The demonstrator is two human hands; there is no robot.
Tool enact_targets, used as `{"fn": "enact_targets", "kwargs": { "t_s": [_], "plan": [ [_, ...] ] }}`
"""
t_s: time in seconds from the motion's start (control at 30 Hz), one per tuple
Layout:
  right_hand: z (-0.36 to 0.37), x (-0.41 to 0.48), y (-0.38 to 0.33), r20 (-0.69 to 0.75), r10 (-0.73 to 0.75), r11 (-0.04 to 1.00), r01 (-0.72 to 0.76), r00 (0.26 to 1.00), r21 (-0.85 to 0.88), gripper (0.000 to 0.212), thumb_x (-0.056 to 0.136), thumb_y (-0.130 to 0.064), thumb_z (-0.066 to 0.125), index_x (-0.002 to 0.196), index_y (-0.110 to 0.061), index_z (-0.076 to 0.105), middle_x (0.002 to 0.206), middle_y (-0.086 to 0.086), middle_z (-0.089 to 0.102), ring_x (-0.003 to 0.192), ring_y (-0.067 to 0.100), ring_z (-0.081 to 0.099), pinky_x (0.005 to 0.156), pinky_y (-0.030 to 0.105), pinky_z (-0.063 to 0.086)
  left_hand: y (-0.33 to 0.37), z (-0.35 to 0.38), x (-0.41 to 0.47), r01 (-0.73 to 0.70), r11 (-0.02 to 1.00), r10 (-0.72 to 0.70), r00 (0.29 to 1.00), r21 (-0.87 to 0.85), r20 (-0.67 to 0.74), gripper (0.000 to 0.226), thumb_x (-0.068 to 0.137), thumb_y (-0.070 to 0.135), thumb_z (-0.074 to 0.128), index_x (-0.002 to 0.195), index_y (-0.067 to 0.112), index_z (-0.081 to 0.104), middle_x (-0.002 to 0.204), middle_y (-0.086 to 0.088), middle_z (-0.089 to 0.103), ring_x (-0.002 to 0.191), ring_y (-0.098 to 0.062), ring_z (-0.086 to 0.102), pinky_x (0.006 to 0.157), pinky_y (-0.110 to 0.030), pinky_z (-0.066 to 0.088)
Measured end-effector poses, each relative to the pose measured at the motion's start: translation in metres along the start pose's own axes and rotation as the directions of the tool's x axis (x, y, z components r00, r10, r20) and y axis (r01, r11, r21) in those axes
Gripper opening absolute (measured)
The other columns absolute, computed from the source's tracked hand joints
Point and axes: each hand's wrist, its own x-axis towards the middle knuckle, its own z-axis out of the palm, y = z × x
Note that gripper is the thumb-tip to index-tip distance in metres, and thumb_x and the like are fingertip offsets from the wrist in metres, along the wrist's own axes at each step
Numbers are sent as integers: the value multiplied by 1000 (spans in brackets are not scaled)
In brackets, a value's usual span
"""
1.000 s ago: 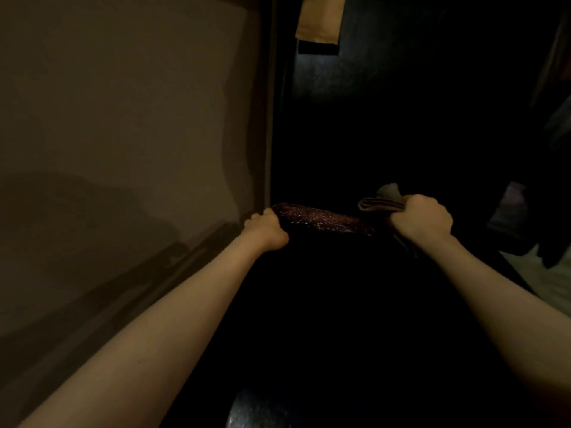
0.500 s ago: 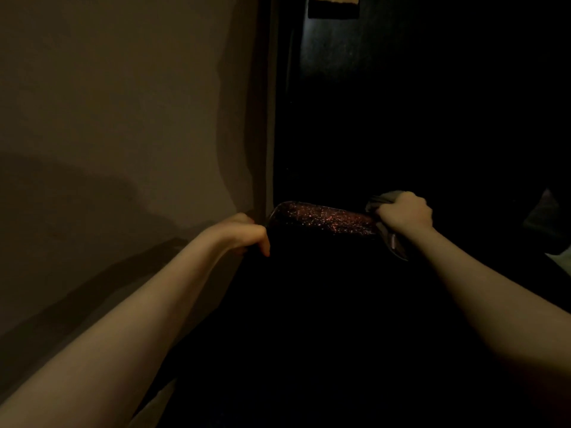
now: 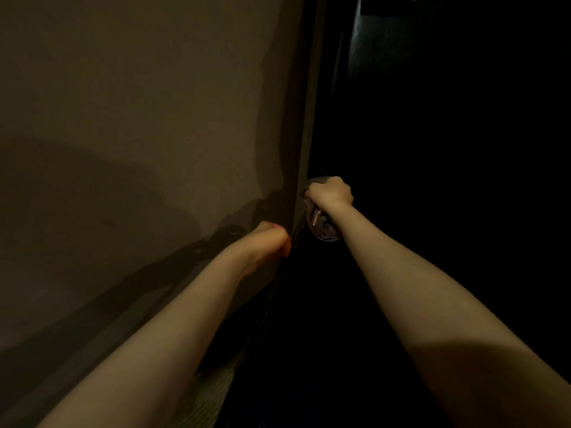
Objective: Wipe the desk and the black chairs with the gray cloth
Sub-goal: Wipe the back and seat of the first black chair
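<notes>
The room is very dark. The black chair (image 3: 309, 304) is a dark mass in the lower middle, its left edge running close along the wall. My left hand (image 3: 272, 242) is curled around that left edge. A little farther away and to the right, my right hand (image 3: 330, 193) grips the bunched gray cloth (image 3: 321, 230) against the chair's upper part. Folds of the cloth hang below the fist. The chair's surface is almost lost in the dark.
A plain beige wall (image 3: 123, 118) fills the left half, right beside the chair. A dark panel (image 3: 386, 41) stands behind the chair. A strip of lighter floor (image 3: 213, 393) shows between the wall and the chair at the bottom.
My right hand has slid left with the cloth, from the chair top's right end to its left end near the wall. My left hand has dropped onto the chair's left edge.
</notes>
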Motion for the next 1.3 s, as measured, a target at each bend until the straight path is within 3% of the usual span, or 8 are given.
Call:
{"fn": "enact_targets", "kwargs": {
  "t_s": [0.2, 0.37, 0.57, 0.7, 0.87, 1.0, 1.07, 1.3],
  "plan": [
    [9, -20, -23, 138, -133, 975, 105, 981, 198, 32, 85, -21, 59, 113, -8, 66, 116, 16, 63, 109, 33, 58, 91, 32, 47, 6, -5, -16, -11, 996, 15, 999, 90, -48, 33, 86, 0, 46, 117, 9, 38, 89, -9, 46, 64, -14, 45, 50, -22, 36],
    [-46, 0, 1, -22, -144, 989, 144, 989, -17, 33, 87, -27, 58, 115, -13, 66, 115, 14, 64, 109, 32, 58, 87, 31, 46, 9, -14, -33, 11, 985, -3, 999, 171, -47, 19, 88, 0, 43, 75, 13, 44, 65, -7, 43, 54, -17, 39, 51, -24, 30],
    [-57, 6, 27, -60, -145, 965, 128, 988, -227, 25, 85, -21, 52, 102, -10, 68, 104, 13, 65, 96, 32, 59, 70, 28, 43, 6, -19, -39, 59, 946, -76, 996, 319, 41, 20, 87, 5, 43, 69, 12, 43, 57, -5, 41, 45, -15, 33, 36, -13, 24],
    [-23, 0, 15, 5, -104, 959, 102, 995, -265, 28, 87, -23, 50, 105, -7, 64, 102, 11, 62, 91, 28, 58, 65, 25, 41, -8, -24, -41, 135, 965, -161, 982, 225, 101, 23, 87, 1, 44, 67, 12, 47, 53, -4, 43, 49, -14, 38, 48, -21, 32],
    [17, -16, -14, 158, -36, 989, 58, 987, -135, 37, 87, -26, 53, 116, -5, 60, 111, 12, 62, 99, 30, 60, 68, 26, 44, -9, -27, -47, 125, 980, -140, 986, 154, 88, 22, 89, -3, 47, 76, 13, 44, 68, -5, 53, 60, -13, 51, 58, -24, 39],
    [74, -57, -16, 453, 28, 950, -165, 891, 265, 33, 93, -12, 46, 118, 6, 57, 101, 19, 62, 77, 27, 57, 55, 21, 45, -11, -47, -61, 129, 961, -161, 980, 245, 115, 12, 92, 0, 42, 93, 7, 52, 75, -6, 59, 64, -15, 57, 59, -25, 43],
    [96, -71, -25, 510, 50, 921, -238, 859, 309, 38, 90, -14, 47, 123, 3, 54, 117, 19, 59, 93, 31, 61, 76, 31, 54, -13, -63, -66, 119, 942, -157, 983, 314, 97, 23, 91, 2, 41, 111, 2, 53, 73, -4, 59, 59, -12, 56, 56, -23, 42],
    [31, -29, -54, 317, -72, 958, -22, 946, 284, 39, 85, -16, 52, 117, 6, 58, 118, 22, 61, 106, 38, 60, 85, 38, 49, -6, -75, -75, 168, 941, -183, 983, 293, 25, 14, 94, 5, 38, 98, 5, 51, 75, -5, 58, 55, -10, 54, 54, -22, 39]
  ]
}}
